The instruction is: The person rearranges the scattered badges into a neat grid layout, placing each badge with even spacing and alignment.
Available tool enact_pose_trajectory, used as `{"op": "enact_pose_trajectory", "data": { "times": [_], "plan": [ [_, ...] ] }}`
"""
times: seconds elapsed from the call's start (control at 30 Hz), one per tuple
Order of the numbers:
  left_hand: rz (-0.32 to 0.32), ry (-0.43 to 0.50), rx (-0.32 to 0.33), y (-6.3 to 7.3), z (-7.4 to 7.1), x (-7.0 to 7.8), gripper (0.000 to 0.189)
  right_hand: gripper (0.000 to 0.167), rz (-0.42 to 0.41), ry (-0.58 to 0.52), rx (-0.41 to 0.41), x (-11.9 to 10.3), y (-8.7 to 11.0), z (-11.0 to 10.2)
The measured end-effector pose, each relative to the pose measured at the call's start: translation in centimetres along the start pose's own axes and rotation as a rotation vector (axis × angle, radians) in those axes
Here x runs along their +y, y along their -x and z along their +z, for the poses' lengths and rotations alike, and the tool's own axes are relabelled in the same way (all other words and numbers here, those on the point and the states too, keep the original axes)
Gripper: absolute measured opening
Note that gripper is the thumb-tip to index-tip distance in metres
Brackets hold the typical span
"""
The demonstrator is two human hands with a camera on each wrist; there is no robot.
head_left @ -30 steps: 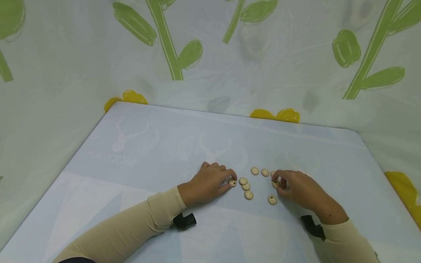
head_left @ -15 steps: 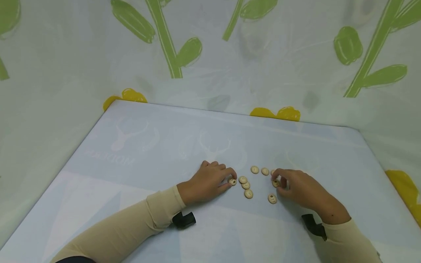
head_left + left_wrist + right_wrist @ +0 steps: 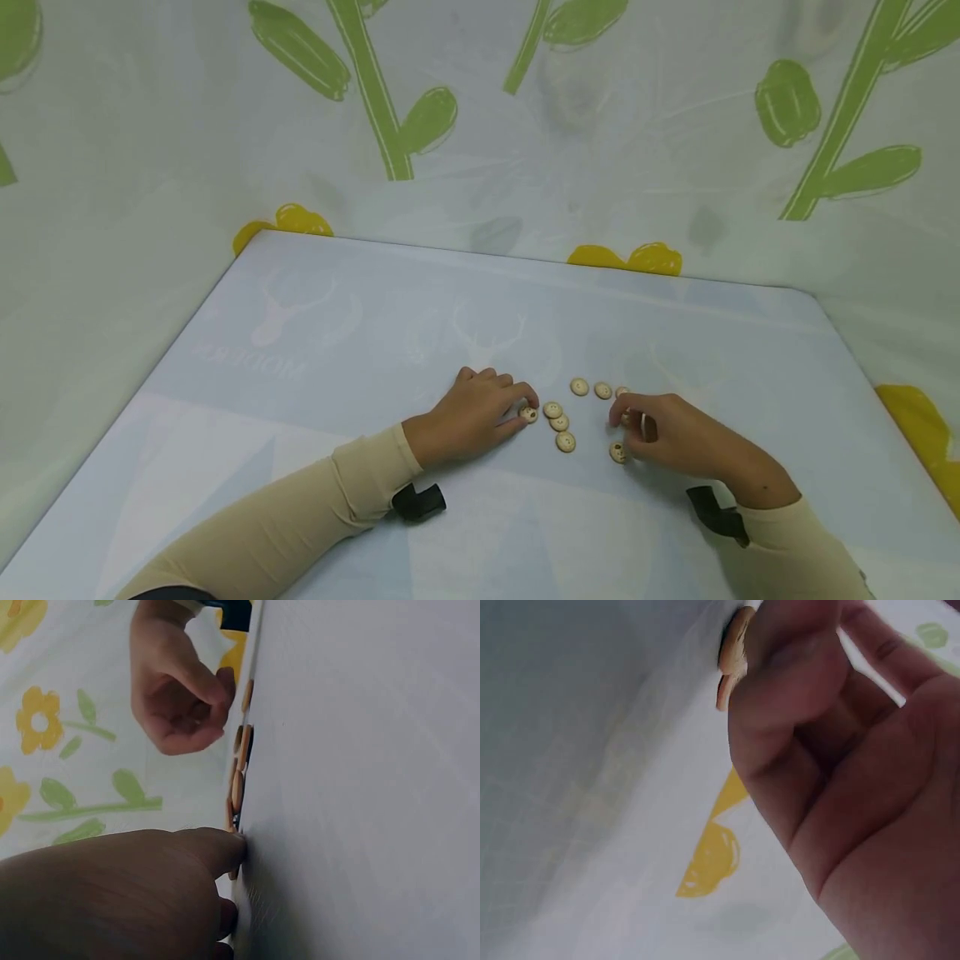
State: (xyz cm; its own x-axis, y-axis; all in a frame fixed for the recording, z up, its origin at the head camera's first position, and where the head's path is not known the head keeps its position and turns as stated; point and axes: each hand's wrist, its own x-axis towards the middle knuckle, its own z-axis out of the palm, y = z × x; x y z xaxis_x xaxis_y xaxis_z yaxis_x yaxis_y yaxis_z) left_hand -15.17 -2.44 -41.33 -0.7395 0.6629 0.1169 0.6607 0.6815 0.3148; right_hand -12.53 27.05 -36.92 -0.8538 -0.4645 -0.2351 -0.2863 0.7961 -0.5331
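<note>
My left hand (image 3: 471, 419) rests on the table, thumb and forefinger around a round wooden button (image 3: 528, 414). To its right lies a short column of wooden buttons (image 3: 558, 422), the upper two overlapping. My right hand (image 3: 671, 433) hovers over the right-hand buttons, forefinger and thumb bent and apart with nothing seen between them. Below its fingertips is a button (image 3: 617, 452) with a dark mark; another button is mostly hidden behind the fingers. In the left wrist view, the right hand (image 3: 180, 690) is raised above the tabletop, while the left forefinger (image 3: 214, 851) reaches down to the buttons.
A row of buttons (image 3: 602, 390) lies behind the right hand. The pale cloth-covered table (image 3: 360, 300) ends at a wall sheet (image 3: 510, 167) printed with green stems and yellow flowers. Black wrist mounts (image 3: 420, 504) sit at both cuffs.
My right hand has released the button at its fingertips and moved slightly toward me, over the nearer button. The left hand keeps its place on its button.
</note>
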Motion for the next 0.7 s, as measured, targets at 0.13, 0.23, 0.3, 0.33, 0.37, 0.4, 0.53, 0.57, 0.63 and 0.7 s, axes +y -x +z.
{"op": "enact_pose_trajectory", "data": {
  "times": [0.13,0.23,0.3,0.33,0.37,0.4,0.53,0.57,0.63,0.7],
  "plan": [
    [0.001,-0.002,-0.005,-0.03,0.01,-0.01,0.021,0.019,-0.061,-0.052,-0.05,-0.11,0.18,-0.14],
    [-0.003,-0.003,0.0,-0.04,-0.02,-0.05,0.021,0.019,-0.062,-0.053,-0.072,-0.21,0.19,-0.23],
    [-0.005,0.0,0.004,-0.01,-0.04,-0.07,0.021,0.021,-0.046,-0.053,-0.087,-0.27,0.17,-0.22],
    [-0.006,0.001,0.004,0.01,-0.05,-0.06,0.021,0.021,-0.038,-0.054,-0.094,-0.29,0.17,-0.19],
    [-0.006,0.004,0.002,0.03,-0.05,-0.05,0.021,0.022,-0.031,-0.06,-0.104,-0.32,0.2,-0.15],
    [-0.005,0.007,-0.002,0.05,-0.04,-0.04,0.021,0.023,-0.026,-0.066,-0.112,-0.33,0.25,-0.11],
    [-0.008,0.016,-0.017,0.04,0.01,0.0,0.021,0.027,-0.027,-0.06,-0.126,-0.3,0.49,0.05],
    [-0.009,0.016,-0.018,0.02,0.02,0.0,0.021,0.028,-0.027,-0.055,-0.126,-0.29,0.52,0.07],
    [-0.013,0.014,-0.019,-0.03,0.03,-0.01,0.021,0.029,-0.024,-0.042,-0.122,-0.28,0.5,0.12],
    [-0.014,0.012,-0.019,-0.06,0.07,-0.02,0.021,0.029,-0.013,-0.035,-0.123,-0.27,0.44,0.17]
  ]
}}
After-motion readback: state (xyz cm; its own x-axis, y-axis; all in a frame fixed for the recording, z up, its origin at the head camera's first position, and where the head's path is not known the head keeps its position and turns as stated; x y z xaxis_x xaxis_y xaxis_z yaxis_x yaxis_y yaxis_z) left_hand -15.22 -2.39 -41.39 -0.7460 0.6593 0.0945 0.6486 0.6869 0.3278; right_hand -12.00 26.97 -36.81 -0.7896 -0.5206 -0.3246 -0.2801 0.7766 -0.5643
